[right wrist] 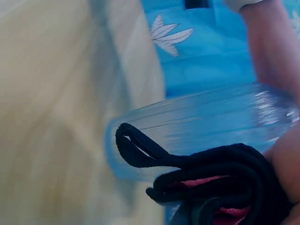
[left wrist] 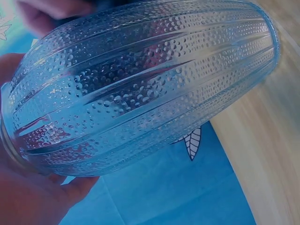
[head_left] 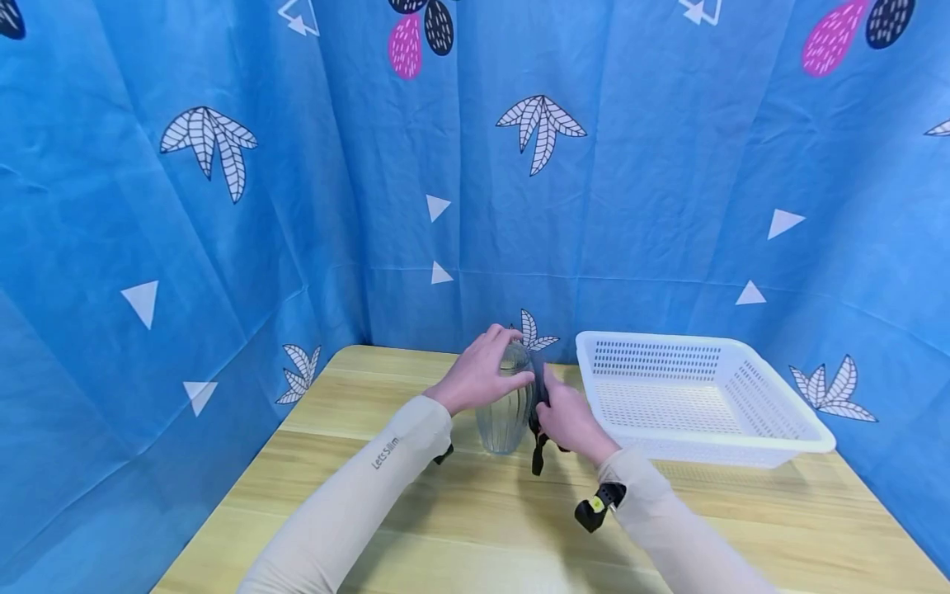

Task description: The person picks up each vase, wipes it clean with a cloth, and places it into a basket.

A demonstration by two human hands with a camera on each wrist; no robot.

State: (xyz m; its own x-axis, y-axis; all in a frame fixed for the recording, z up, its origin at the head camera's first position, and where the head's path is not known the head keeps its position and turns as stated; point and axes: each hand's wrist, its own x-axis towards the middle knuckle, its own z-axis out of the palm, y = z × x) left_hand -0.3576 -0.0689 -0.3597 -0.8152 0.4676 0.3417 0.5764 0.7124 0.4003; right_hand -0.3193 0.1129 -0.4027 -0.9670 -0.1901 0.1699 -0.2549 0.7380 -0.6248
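A clear ribbed glass vase [head_left: 499,427] with a dimpled surface stands upright over the table, its narrower base down. My left hand [head_left: 482,373] grips it round the neck at the top; in the left wrist view the vase [left wrist: 154,89] fills most of the picture. Beside it, my right hand [head_left: 570,417] holds a folded black cloth [right wrist: 243,164] with pinkish-red showing between its folds and a hanging loop [right wrist: 140,147] at one end. The cloth lies close against the vase's right side, overlapping it in the right wrist view.
A white perforated plastic basket [head_left: 797,429] stands on the wooden table [head_left: 475,528] to the right of my right hand. Blue patterned curtain [head_left: 638,206] hangs behind the table and along both sides.
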